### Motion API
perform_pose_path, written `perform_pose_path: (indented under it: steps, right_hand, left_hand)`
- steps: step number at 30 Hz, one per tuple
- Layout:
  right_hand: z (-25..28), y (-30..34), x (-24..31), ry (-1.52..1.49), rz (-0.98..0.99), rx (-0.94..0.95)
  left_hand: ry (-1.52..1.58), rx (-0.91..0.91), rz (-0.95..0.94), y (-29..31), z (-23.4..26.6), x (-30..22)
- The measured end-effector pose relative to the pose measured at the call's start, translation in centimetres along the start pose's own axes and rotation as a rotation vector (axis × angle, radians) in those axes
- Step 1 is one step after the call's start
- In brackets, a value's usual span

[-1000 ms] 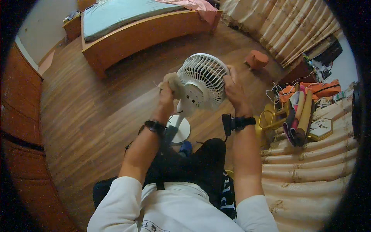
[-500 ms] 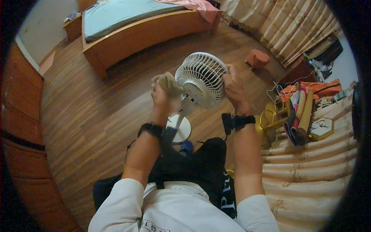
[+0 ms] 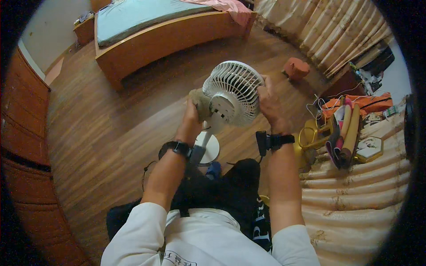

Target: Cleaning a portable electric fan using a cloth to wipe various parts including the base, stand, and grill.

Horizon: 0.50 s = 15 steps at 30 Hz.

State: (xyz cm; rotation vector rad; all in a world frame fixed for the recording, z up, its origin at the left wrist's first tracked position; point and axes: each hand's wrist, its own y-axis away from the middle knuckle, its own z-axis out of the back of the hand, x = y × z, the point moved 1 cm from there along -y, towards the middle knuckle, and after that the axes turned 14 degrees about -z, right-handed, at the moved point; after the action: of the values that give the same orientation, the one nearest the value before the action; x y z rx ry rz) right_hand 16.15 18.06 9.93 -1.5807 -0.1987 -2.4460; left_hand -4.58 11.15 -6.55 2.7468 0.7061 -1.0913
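A white electric fan (image 3: 233, 91) with a caged round head stands in front of me on a round white base. My right hand (image 3: 270, 104) grips the right rim of its cage, fingers curled over the edge. My left hand (image 3: 191, 117) is wrapped round a crumpled beige-green cloth (image 3: 199, 103), which presses against the left side of the cage near the motor housing. The palm side of that hand and part of the cloth are hidden. Below the head, the stand's white base (image 3: 209, 150) rests on the wooden floor.
A wooden bed (image 3: 168, 44) with a light blue sheet lies ahead. An orange-red stool (image 3: 296, 68) is at the right, before beige curtains (image 3: 328, 31). Rolled mats (image 3: 348, 133), an orange bag (image 3: 377, 103) and a hexagonal box (image 3: 369, 148) sit at the right. Wooden cabinets (image 3: 29, 177) line the left.
My left hand has moved right with the cloth, from beside the fan to against its cage. The right hand keeps its hold on the rim, and the fan head has barely shifted.
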Motion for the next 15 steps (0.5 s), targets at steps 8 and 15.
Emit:
perform_pose_path:
  steps: [8, 15]
  right_hand:
    - [0.0, 0.3, 0.7, 0.024, 0.092, -0.016]
    - [-0.1, -0.6, -0.2, -0.008, 0.124, -0.002]
  left_hand:
    - [-0.184, -0.309, -0.093, 3.4, -5.8, -3.6]
    - [-0.266, -0.17, -0.493, 3.8, -6.5, -3.4]
